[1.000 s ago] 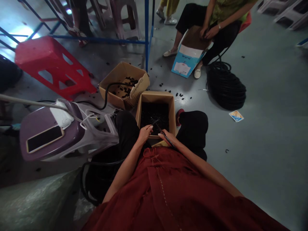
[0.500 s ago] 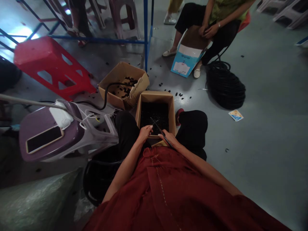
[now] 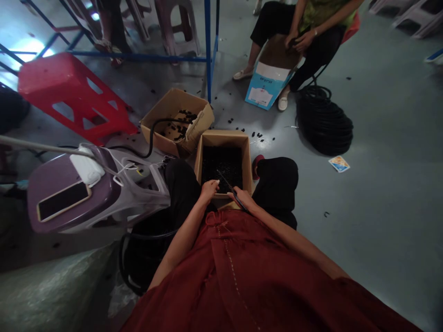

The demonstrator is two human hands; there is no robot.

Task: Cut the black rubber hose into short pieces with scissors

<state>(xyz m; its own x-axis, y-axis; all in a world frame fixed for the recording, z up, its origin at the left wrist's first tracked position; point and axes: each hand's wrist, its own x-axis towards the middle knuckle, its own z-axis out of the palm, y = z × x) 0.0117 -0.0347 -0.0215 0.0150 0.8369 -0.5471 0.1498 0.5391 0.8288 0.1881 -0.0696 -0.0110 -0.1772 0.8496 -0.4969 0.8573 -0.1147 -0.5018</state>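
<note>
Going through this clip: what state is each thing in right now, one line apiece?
Left hand: fingers curled; anything in its grip is too small to tell
Right hand: closed around a tool
Tool: held, blade pointing away from the body
Near carton: open, contents dark
Farther carton: open, small black pieces inside
Phone: face up, screen dark
Red stool: upright
Black coil: wound
Blue-and-white box: open
Card: flat

Red plastic stool (image 3: 51, 76) near blue metal frame (image 3: 208, 50); purple-topped stool (image 3: 46, 182) with phone (image 3: 64, 201) lying on it, white item (image 3: 86, 169) right by phone, type unclear; printed card (image 3: 339, 164) flat on grey floor (image 3: 380, 221); translucent plastic sacking (image 3: 51, 286) lower left; seated co-worker (image 3: 318, 16) upper right
</note>
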